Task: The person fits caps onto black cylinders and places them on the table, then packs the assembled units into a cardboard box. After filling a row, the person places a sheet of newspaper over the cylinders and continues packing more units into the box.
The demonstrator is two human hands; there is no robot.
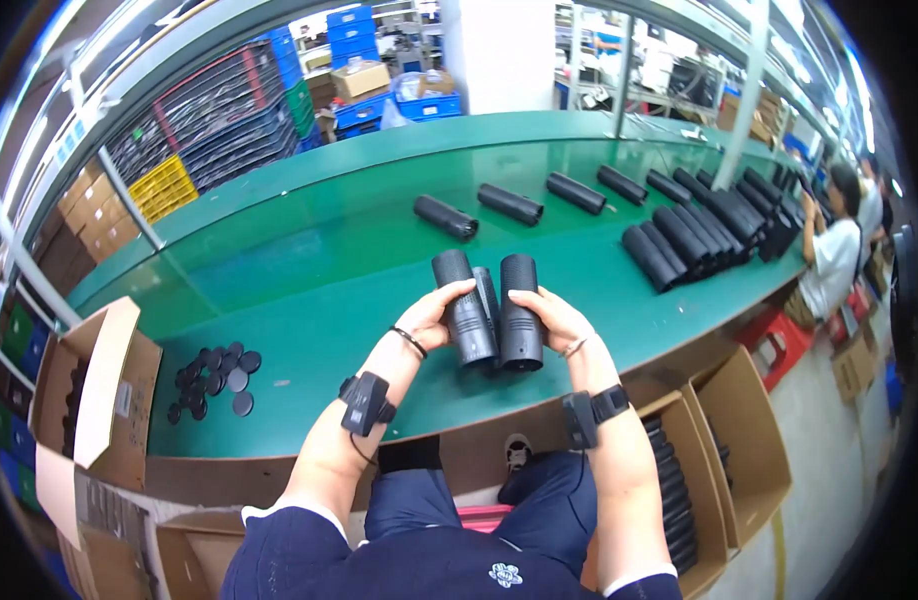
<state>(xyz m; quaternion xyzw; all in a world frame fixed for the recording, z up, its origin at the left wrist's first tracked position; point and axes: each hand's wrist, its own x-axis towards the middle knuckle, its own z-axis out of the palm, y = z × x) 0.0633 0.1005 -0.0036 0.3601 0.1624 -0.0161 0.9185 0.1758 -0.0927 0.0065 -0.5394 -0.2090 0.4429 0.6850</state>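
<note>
My left hand (431, 317) grips a black ribbed cylinder (462, 305) held upright over the near edge of the green belt (309, 280). My right hand (556, 318) grips a second black cylinder (519, 310) beside it, and the two tubes touch side by side. A third dark piece shows wedged between them, mostly hidden. Both wrists carry black strapped devices.
A pile of black round caps (216, 378) lies on the belt to my left. More black cylinders (445, 216) lie along the belt, with a dense row (694, 235) at the right. Open cardboard boxes stand at my left (89, 400) and right (719, 460). Another person (834, 250) works at the far right.
</note>
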